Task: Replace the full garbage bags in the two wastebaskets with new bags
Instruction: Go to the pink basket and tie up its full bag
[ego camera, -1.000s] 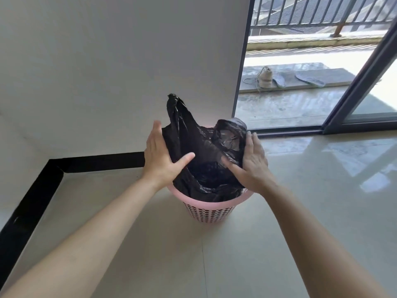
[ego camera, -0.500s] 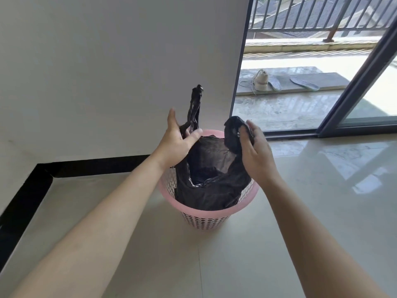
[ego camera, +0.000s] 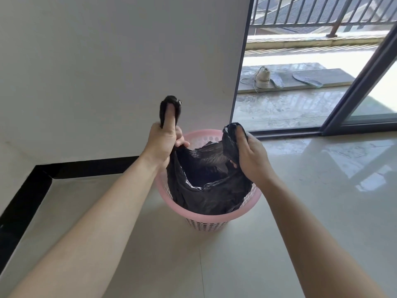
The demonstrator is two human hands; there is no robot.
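Pale glossy floor (ego camera: 311, 211) meets a white wall (ego camera: 107, 61) with black skirting (ego camera: 86, 166). My left hand (ego camera: 164, 143) is closed round the left handle (ego camera: 169, 102) of the black garbage bag (ego camera: 206, 194), thumb straight up inside the loop; my right hand (ego camera: 251, 157) is clamped on the right handle (ego camera: 231, 134), fingers curled. A sliding door (ego camera: 361, 93) at right stands open to a balcony; a shoe (ego camera: 263, 78) lies out there. The pink perforated wastebasket (ego camera: 206, 218) stands on the floor near the wall; the bag body sits inside it, mouth open, below and between both hands; both handles are above the rim.
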